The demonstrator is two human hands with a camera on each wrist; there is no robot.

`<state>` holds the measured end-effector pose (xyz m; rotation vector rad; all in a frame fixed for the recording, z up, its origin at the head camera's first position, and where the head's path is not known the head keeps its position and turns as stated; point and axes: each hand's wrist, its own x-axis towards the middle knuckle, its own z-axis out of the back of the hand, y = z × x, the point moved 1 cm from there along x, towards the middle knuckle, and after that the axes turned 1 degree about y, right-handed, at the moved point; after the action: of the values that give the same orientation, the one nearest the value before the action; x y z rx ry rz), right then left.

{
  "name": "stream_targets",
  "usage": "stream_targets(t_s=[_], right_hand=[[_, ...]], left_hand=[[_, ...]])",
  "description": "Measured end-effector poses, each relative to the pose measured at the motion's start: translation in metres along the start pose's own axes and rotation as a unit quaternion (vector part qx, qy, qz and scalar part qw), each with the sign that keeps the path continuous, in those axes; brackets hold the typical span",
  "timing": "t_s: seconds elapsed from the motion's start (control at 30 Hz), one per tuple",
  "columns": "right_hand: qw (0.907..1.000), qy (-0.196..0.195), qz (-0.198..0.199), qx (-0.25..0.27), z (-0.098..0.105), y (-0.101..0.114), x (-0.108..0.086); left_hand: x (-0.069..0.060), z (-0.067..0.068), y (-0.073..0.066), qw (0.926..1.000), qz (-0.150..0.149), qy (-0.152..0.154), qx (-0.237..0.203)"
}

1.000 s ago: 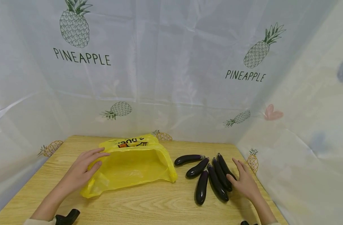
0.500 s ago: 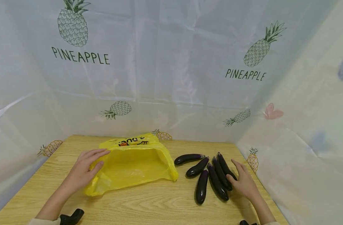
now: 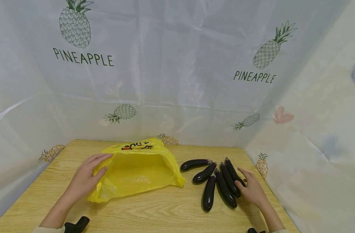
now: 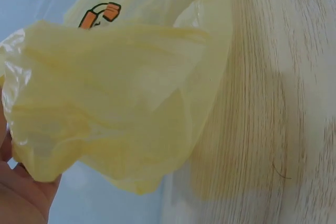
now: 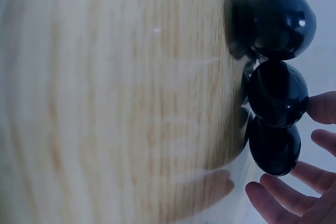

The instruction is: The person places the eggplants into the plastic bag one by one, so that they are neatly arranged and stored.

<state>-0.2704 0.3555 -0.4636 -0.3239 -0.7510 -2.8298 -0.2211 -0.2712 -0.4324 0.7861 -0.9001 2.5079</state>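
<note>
Pineapple-printed sheeting (image 3: 177, 81) stands behind and at the sides of a wooden table (image 3: 142, 215). From the head, the right hand (image 3: 252, 187) is beside the table's right edge, with the outermost eggplant (image 3: 234, 171) just to its left. That eggplant's long axis slants: its stem end points toward the table's back edge, its blunt end sits right by the thumb and fingers. The other five eggplants (image 3: 208, 194) fan out leftward, toward the table's middle. The left hand (image 3: 85, 174) is well apart, across the yellow bag (image 3: 136, 174), whose mouth gapes toward the table's front edge.

From the left wrist, film covers most of the left hand's fingers at the bag's side; I cannot tell whether they pinch it.

From the right wrist, three blunt ends stand in a row. The right hand's thumb and fingers are spread apart, the thumb at the middle eggplant and the fingertips beside the outermost one, on its far side; no firm grip shows.
</note>
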Motion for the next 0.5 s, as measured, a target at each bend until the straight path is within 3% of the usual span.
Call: stream_targets(t_s=[0.33, 0.5], right_hand=[[0.9999, 0.004, 0.002, 0.010, -0.0002, -0.0013, 0.0036], [0.9998, 0.012, -0.007, 0.012, -0.0011, -0.0048, 0.0050]], left_hand=[[-0.0005, 0.0004, 0.0008, 0.9998, 0.018, -0.009, 0.010], [0.0014, -0.0016, -0.0002, 0.9997, 0.011, -0.021, 0.008]])
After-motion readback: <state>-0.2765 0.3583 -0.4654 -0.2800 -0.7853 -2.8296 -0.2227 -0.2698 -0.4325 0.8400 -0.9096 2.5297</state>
